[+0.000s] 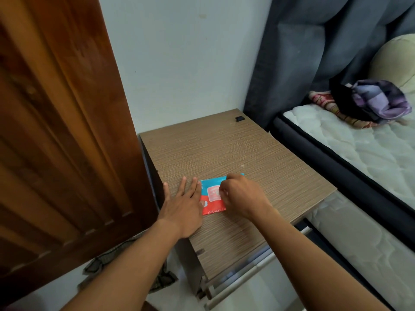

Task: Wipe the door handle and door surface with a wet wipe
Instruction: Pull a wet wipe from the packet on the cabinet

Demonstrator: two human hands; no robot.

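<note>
Head view: pack [210,191] on cabinet [224,149].
Door [56,131] crowds cabinet's left, bed [359,153] its right. Left hand [183,206] flat, fingers apart; right hand [243,196] pinches pack.

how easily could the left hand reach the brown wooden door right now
Probably yes: the left hand lies flat on the wood-grain table, right beside the brown wooden door, nothing between them.

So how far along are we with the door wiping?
No wipe is out yet, so nothing looks wiped. In hand: the wipe pack lies on the bedside table, left hand flat against its edge, right hand pinching its flap. Left: pull a wipe, then wipe the door; its handle is out of view.
</note>
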